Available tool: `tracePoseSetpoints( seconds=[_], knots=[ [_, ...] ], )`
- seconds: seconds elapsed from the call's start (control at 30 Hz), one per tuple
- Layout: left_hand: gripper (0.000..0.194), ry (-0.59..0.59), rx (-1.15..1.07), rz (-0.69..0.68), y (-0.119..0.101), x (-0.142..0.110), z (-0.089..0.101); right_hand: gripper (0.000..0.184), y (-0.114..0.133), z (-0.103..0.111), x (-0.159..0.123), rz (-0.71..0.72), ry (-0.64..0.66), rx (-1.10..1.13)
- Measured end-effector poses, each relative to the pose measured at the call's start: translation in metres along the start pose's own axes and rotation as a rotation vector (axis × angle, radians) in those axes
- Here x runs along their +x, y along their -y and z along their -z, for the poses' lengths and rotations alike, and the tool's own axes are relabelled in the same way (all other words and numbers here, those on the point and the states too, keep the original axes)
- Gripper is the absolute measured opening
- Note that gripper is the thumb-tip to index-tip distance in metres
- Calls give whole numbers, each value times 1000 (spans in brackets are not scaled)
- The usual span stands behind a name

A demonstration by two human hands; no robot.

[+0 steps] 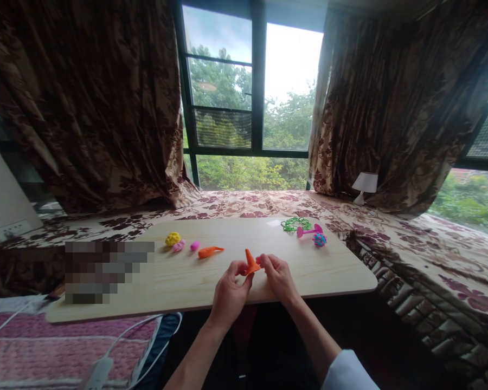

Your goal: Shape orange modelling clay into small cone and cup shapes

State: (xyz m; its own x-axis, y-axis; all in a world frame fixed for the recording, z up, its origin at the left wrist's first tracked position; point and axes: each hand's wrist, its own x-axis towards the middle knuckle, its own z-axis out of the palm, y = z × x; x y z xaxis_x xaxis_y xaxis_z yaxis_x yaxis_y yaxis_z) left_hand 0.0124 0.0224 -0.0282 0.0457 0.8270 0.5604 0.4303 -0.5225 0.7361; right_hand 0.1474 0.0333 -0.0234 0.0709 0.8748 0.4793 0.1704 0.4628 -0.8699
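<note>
My left hand [232, 290] grips an orange cone-shaped piece [251, 262], which looks like modelling clay with a flared base and pointed top. The fingers of my right hand [280, 276] are closed in a pinch at its right edge; a small pink spot shows at those fingertips, too small to name. Left of my hands lies a second orange lump [206, 252] with a thin tail. Farther left along the board are a small magenta lump [194, 246], a light pink lump [179, 246] and a yellow lump [173, 239].
A pale wooden tabletop [154, 287] spans the view. At its far right are a green beaded string [295, 223], a pink dumbbell-shaped toy [309, 231] and a blue-and-pink knobbly ball [319, 240]. A white lamp [365, 187] stands on the sill. A power strip [97, 374] lies at lower left.
</note>
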Motion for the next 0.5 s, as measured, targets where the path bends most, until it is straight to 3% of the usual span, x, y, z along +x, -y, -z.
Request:
tracePoseSetpoints(
  seconds=[0.17,0.33,0.5],
  knots=[
    [19,76,208,-73,-1,-9,6,20,-5,0,1,27,90,-65],
    [21,74,174,-119,6,-9,18,15,-11,13,-1,81,133,-284],
    [25,105,192,-118,15,3,18,19,-14,28,2,108,208,-354]
  ],
)
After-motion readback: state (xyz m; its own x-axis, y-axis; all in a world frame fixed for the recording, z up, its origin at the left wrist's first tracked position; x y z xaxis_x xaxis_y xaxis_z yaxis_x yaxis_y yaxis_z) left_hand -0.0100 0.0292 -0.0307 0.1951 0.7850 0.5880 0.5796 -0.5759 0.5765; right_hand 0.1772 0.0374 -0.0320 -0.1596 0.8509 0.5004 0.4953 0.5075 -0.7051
